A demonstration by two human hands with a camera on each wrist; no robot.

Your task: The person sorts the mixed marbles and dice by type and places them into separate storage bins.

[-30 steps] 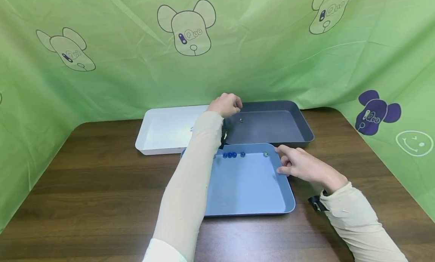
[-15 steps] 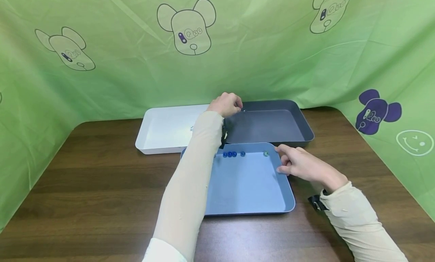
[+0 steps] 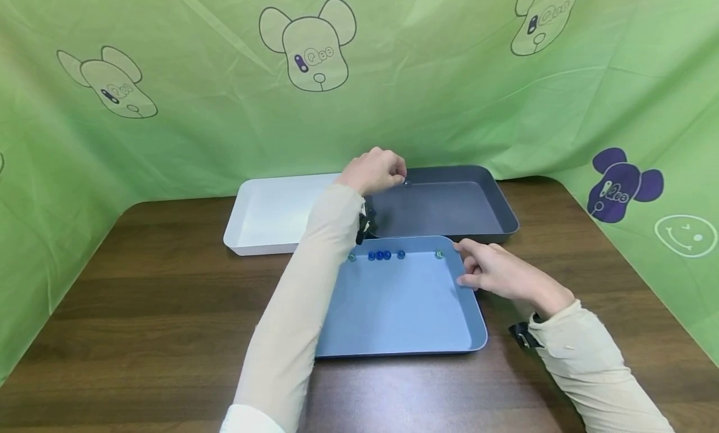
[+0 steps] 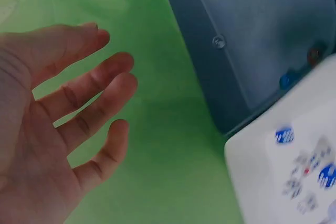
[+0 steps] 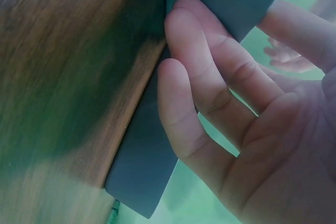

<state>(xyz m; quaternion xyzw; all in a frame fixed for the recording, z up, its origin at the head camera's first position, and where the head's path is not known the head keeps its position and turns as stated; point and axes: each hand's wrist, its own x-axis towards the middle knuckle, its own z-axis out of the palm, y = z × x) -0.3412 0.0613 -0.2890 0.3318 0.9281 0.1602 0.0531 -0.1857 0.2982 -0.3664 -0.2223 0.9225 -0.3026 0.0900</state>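
Observation:
My left hand (image 3: 373, 171) hovers over the back left of the dark grey tray (image 3: 449, 208). In the left wrist view its fingers are relaxed and hold nothing. A clear marble (image 4: 219, 41) lies along that tray's wall, with a blue marble (image 4: 285, 81) and a reddish one (image 4: 314, 55) nearer the white tray. My right hand (image 3: 500, 271) grips the right wall of the blue tray (image 3: 404, 308), thumb inside and fingers against the outside. Along the blue tray's far side sit several blue marbles (image 3: 379, 256) and two greenish marbles (image 3: 439, 254).
The white tray (image 3: 269, 208), with printed pictures on its outside, stands left of the dark grey one. All three trays rest on a brown wooden table (image 3: 168, 321). A green printed cloth (image 3: 224, 133) hangs behind.
In the dark grey tray, the clear marble has rolled to the back wall. My left hand has shifted slightly, its forearm swinging left and uncovering a greenish marble. The right hand stays put.

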